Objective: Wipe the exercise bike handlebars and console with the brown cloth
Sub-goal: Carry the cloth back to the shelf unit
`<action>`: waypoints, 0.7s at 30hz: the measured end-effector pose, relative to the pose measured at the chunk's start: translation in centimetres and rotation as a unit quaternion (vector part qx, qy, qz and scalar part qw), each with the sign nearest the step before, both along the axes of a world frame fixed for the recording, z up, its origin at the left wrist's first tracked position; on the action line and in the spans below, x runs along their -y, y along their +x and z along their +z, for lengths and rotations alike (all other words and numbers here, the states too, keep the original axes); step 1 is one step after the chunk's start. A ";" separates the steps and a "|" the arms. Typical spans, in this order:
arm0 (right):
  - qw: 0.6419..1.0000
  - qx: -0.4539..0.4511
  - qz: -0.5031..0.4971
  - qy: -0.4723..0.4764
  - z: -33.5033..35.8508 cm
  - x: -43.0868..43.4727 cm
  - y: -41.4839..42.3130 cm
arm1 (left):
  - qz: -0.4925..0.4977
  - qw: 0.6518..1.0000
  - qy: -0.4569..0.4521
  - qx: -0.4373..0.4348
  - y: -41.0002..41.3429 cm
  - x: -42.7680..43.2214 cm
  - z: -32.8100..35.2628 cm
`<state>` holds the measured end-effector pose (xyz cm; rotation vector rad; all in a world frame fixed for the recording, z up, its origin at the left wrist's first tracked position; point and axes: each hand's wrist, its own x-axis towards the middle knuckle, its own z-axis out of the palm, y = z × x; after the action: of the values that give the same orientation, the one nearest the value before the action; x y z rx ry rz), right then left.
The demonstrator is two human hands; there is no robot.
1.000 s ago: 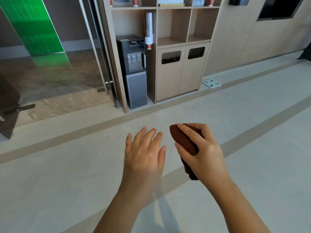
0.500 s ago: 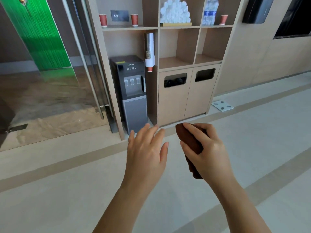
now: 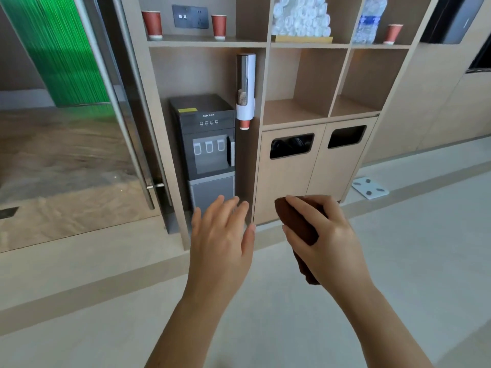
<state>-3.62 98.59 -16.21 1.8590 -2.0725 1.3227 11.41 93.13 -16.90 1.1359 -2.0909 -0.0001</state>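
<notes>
Fingers (image 3: 303,208) of our right hand (image 3: 329,243) clamp the brown cloth (image 3: 297,224), ready for wiping; our left hand (image 3: 221,240) hovers open, empty; no bike in view.

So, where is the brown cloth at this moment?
In the head view the brown cloth is bunched in the right hand, lower right of centre, held in the air beside the open left hand, in front of the wooden cabinet.

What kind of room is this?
Probably a gym's or office's refreshment corner. A water dispenser stands in a wooden shelf unit, with paper cups, rolled white towels and built-in bins. No exercise bike shows.
</notes>
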 end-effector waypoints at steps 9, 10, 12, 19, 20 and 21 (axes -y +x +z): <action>1.000 -0.019 0.013 -0.013 0.3 21.3 -3.5 | 0.001 1.000 -0.015 -0.015 -3.7 21.2 0.2; 1.000 -0.022 0.012 -0.015 0.7 23.8 -4.0 | 0.003 1.000 -0.013 -0.017 -4.1 23.6 0.6; 0.999 -0.035 0.013 -0.024 1.7 28.7 -5.0 | 0.004 1.000 -0.010 -0.021 -5.0 28.4 1.6; 0.999 -0.032 0.026 -0.026 2.8 43.1 -7.9 | 0.022 0.999 -0.023 0.005 -7.4 42.3 3.0; 0.999 -0.032 0.032 -0.027 2.8 45.0 -8.3 | 0.026 0.999 -0.022 0.008 -7.9 44.2 3.1; 0.998 -0.030 0.039 -0.029 2.8 46.8 -8.8 | 0.031 0.999 -0.022 0.010 -8.3 46.0 3.1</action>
<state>-12.46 51.78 -13.38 1.9491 -1.9315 1.3112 3.09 47.18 -13.78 1.1789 -2.0621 0.0867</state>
